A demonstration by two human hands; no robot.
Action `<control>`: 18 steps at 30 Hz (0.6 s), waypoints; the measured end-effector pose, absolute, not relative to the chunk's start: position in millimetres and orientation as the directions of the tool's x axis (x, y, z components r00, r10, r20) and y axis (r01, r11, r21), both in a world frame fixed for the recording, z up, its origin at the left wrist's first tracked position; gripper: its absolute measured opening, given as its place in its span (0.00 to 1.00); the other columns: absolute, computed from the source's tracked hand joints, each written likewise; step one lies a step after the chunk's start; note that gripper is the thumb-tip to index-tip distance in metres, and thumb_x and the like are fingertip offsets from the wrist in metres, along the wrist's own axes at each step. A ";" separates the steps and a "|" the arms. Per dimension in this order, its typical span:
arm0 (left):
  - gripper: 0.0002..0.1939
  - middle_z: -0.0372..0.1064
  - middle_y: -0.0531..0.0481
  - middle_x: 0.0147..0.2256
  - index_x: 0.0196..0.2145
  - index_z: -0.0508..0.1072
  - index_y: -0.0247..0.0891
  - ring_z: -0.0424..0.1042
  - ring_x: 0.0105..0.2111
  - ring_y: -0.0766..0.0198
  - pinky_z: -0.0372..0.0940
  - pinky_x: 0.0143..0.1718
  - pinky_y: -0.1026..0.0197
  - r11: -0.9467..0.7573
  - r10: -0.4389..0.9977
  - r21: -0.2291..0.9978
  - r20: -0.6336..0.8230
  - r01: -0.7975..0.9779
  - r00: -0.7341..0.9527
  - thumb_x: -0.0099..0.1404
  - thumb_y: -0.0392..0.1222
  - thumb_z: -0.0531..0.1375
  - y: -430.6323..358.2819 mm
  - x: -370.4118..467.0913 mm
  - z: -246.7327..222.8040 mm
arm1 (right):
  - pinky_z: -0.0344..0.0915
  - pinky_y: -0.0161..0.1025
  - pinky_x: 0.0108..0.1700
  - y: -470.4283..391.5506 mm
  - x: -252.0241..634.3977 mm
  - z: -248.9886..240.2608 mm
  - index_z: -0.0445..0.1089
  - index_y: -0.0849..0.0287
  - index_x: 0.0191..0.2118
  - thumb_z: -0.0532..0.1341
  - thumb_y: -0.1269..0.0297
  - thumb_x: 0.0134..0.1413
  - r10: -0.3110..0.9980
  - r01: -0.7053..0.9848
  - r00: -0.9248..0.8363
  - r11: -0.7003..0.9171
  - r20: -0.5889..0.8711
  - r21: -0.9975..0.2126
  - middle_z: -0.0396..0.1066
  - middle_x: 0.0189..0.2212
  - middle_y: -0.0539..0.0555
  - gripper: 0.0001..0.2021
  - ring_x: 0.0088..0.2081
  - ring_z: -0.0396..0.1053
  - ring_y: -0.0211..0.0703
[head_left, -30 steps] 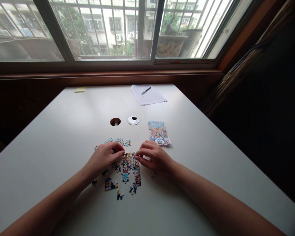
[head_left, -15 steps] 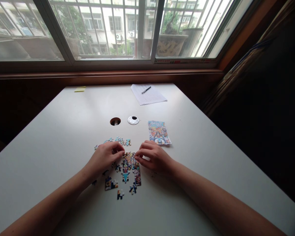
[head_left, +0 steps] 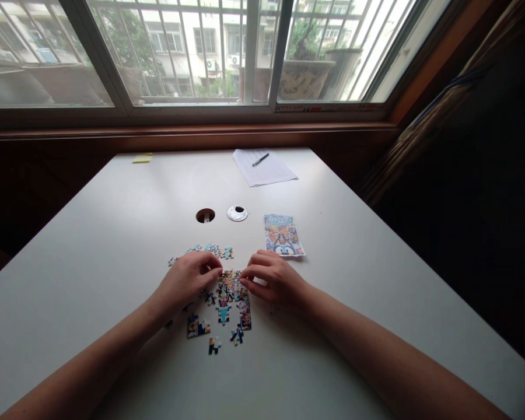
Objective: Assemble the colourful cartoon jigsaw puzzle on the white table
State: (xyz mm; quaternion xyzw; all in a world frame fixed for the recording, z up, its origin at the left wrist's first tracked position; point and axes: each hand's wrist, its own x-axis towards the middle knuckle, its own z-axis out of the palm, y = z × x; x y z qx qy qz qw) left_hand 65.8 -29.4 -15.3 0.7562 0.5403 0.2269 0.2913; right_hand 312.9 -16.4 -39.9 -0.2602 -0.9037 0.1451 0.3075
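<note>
Above a white surface, a left hand and right hand flank the upper part of a half-joined puzzle. Each grip is curled nearly closed; whether either holds anything cannot be told. The step appears to be fitting or straightening joints, calling for light, exact fingertip pressure. A printed picture lies beyond the right hand; loose pieces lie nearer the viewer.
</note>
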 end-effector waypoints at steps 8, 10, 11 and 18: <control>0.06 0.76 0.54 0.35 0.34 0.77 0.44 0.72 0.37 0.62 0.64 0.39 0.60 -0.240 0.950 0.679 0.016 0.694 0.312 0.66 0.44 0.60 -30.1 64.6 -16.1 | 0.58 0.40 0.38 -15.9 314.1 -40.1 0.74 0.58 0.37 0.61 0.64 0.65 0.552 0.379 -0.687 0.827 0.473 -0.415 0.71 0.32 0.53 0.06 0.34 0.64 0.41; 0.06 0.76 0.53 0.36 0.35 0.78 0.44 0.73 0.37 0.61 0.64 0.40 0.59 -0.236 0.949 0.680 0.008 0.694 0.314 0.66 0.44 0.60 -30.0 64.0 -15.8 | 0.58 0.40 0.38 -16.0 314.2 -40.9 0.74 0.58 0.37 0.61 0.64 0.65 0.552 0.379 -0.686 0.827 0.474 -0.415 0.71 0.32 0.53 0.06 0.35 0.64 0.41; 0.06 0.76 0.53 0.36 0.35 0.78 0.44 0.73 0.37 0.61 0.64 0.40 0.59 -0.236 0.949 0.680 0.006 0.694 0.316 0.66 0.44 0.60 -29.8 63.8 -15.7 | 0.58 0.40 0.38 -16.0 314.1 -41.2 0.74 0.58 0.37 0.61 0.64 0.65 0.553 0.379 -0.685 0.827 0.475 -0.416 0.71 0.32 0.53 0.06 0.34 0.64 0.41; 0.07 0.76 0.53 0.36 0.35 0.78 0.44 0.73 0.37 0.61 0.65 0.40 0.59 -0.240 0.945 0.689 0.006 0.684 0.326 0.66 0.45 0.60 -28.8 62.7 -16.3 | 0.58 0.41 0.37 -16.1 313.7 -40.7 0.74 0.58 0.37 0.60 0.64 0.65 0.557 0.377 -0.683 0.823 0.473 -0.425 0.71 0.32 0.53 0.07 0.34 0.64 0.41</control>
